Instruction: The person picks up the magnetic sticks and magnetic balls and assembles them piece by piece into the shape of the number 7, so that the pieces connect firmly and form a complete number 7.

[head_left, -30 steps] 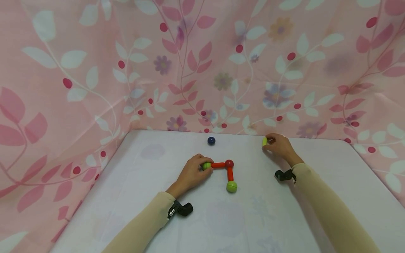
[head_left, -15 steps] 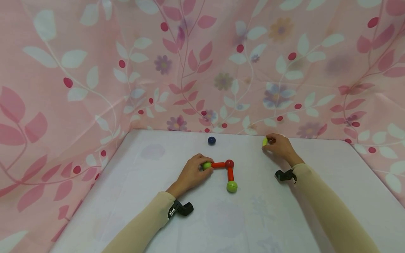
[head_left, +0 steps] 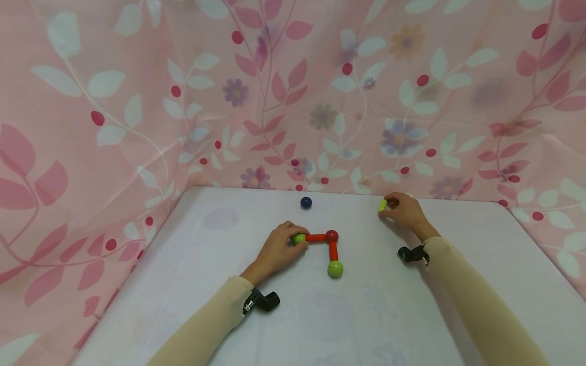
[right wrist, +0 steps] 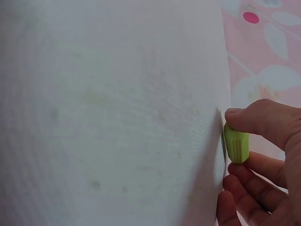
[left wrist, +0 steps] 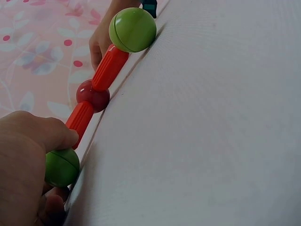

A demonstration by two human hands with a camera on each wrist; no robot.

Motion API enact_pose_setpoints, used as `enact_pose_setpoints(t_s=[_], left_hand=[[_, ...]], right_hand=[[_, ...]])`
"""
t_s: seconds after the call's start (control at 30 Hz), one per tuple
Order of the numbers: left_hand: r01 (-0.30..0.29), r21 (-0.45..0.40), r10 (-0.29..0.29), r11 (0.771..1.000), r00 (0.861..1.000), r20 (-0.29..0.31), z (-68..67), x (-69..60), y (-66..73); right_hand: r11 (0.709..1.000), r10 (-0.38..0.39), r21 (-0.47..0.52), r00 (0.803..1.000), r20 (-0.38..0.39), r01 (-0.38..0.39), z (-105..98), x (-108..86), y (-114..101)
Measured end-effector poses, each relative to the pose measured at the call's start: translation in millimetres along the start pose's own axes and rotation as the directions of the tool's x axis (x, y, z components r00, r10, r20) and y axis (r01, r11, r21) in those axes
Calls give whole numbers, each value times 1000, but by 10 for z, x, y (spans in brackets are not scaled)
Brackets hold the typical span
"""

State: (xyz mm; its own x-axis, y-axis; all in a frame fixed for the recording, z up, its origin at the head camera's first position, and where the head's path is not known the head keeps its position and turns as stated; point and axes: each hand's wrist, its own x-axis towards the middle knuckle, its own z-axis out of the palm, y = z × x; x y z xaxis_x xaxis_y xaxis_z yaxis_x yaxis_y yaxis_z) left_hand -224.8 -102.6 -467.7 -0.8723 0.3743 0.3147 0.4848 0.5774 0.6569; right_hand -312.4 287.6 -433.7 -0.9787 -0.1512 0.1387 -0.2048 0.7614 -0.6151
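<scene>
My left hand grips the green ball at one end of an L-shaped piece lying on the table. From that ball a red rod runs right to a dark red ball at the corner. A second red rod leads from the corner toward me, ending in another green ball. Near the table's back edge my right hand pinches a short yellow-green rod between thumb and fingers. In the right wrist view the rod is close to the table surface; contact is hard to tell.
A dark blue ball sits by itself near the back edge of the white table. Behind the table hangs a pink cloth with leaf and flower prints. Wrist cameras are strapped to both forearms.
</scene>
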Motion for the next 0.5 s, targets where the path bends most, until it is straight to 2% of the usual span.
enact_pose_setpoints(t_s=[0.5], left_hand=[[-2,2,2,1000,1000,7,-6,5,6]], right_hand=[[998,-6,58,1000,-26,8,59,-44,-55]])
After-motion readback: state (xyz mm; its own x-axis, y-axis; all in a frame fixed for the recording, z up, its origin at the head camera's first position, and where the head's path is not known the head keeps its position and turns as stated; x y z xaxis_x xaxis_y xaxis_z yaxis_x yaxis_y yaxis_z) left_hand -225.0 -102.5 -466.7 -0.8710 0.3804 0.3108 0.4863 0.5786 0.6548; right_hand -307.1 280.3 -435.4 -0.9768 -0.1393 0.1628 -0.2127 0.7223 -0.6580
